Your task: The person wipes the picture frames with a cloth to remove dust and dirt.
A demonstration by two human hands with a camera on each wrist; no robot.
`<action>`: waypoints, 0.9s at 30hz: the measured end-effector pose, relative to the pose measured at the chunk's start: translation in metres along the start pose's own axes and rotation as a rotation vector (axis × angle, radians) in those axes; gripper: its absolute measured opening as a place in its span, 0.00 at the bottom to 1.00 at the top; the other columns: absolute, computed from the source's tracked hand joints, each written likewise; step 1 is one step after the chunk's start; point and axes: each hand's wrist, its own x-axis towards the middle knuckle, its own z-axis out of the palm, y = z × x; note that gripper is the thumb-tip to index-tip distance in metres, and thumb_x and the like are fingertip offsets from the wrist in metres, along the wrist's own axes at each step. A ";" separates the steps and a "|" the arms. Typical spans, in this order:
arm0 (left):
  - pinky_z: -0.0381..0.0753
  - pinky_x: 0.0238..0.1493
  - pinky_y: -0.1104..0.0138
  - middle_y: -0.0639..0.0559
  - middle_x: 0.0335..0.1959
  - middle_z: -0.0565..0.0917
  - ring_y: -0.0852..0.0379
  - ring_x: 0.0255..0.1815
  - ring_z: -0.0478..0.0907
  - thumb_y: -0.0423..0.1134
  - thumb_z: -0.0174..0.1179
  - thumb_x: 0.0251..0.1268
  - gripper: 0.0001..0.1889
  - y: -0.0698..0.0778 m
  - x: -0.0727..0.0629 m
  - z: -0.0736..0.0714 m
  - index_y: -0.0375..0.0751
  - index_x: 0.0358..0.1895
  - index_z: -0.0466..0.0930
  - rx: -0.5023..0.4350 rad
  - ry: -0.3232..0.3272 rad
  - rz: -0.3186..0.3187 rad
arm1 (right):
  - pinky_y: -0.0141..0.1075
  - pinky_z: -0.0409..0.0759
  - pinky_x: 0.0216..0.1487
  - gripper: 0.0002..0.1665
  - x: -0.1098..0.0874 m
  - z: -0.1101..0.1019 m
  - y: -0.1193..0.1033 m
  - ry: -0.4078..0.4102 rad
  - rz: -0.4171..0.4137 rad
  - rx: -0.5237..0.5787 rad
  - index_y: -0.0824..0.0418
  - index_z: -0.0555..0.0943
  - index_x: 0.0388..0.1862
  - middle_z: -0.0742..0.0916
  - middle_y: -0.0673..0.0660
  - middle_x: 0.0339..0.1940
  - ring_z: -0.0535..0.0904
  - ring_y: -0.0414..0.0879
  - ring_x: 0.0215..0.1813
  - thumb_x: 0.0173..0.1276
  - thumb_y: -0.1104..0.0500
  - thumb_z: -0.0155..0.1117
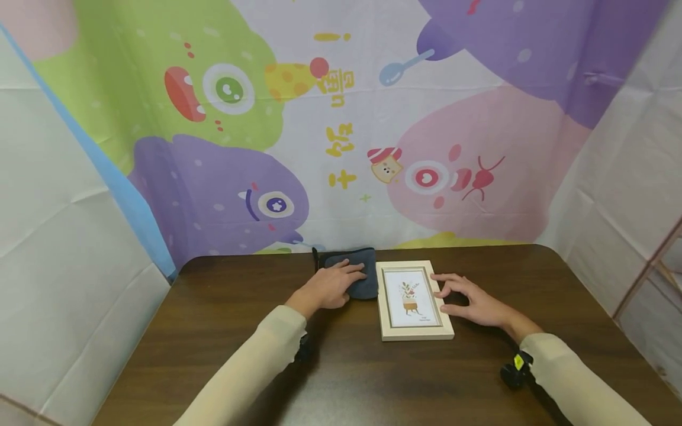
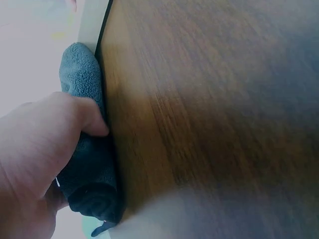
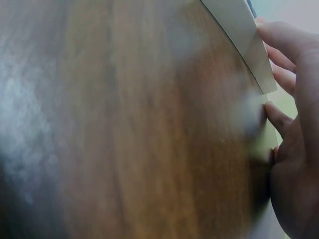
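My left hand rests on a dark blue-grey fleecy folded cloth near the back of the table, fingers spread over its top. The left wrist view shows the thumb against the side of the cloth, which has a small dark loop at one end. Right beside it lies a cream picture frame, face up, with a potted-plant print inside. My right hand is at the frame's right edge, its bent fingers and thumb touching along that side. In the right wrist view, the fingertips meet the frame's side.
Both things lie on a dark brown wooden table. A cartoon-printed curtain hangs behind the table's back edge, and pale sheets hang at both sides. Dark wrist devices are strapped at the sleeves.
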 end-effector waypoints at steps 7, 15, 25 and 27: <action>0.95 0.51 0.48 0.62 0.96 0.58 0.39 0.95 0.60 0.46 0.67 0.78 0.38 -0.005 0.011 0.009 0.63 0.88 0.68 0.015 -0.040 0.025 | 0.48 0.68 0.75 0.10 0.000 -0.003 -0.001 -0.001 -0.002 -0.011 0.45 0.84 0.43 0.82 0.66 0.82 0.75 0.58 0.80 0.75 0.58 0.80; 0.91 0.66 0.40 0.54 0.94 0.63 0.36 0.93 0.63 0.39 0.65 0.83 0.32 0.033 -0.019 -0.046 0.51 0.86 0.71 -0.037 -0.094 -0.026 | 0.50 0.69 0.75 0.11 0.000 0.000 0.001 0.003 -0.015 -0.012 0.44 0.84 0.43 0.82 0.66 0.82 0.75 0.55 0.81 0.75 0.57 0.80; 0.84 0.75 0.38 0.55 0.95 0.62 0.37 0.94 0.60 0.39 0.63 0.85 0.32 0.027 -0.021 -0.031 0.54 0.86 0.71 -0.067 -0.081 -0.016 | 0.49 0.70 0.75 0.10 0.000 0.000 0.001 -0.003 -0.003 -0.017 0.44 0.84 0.43 0.82 0.66 0.83 0.75 0.61 0.81 0.75 0.57 0.80; 0.86 0.74 0.39 0.57 0.95 0.60 0.37 0.95 0.60 0.40 0.62 0.85 0.33 0.014 -0.014 -0.009 0.58 0.87 0.69 -0.052 -0.064 0.006 | 0.47 0.70 0.75 0.11 0.000 0.001 0.002 0.000 -0.007 -0.017 0.44 0.84 0.44 0.82 0.65 0.82 0.75 0.59 0.81 0.75 0.57 0.80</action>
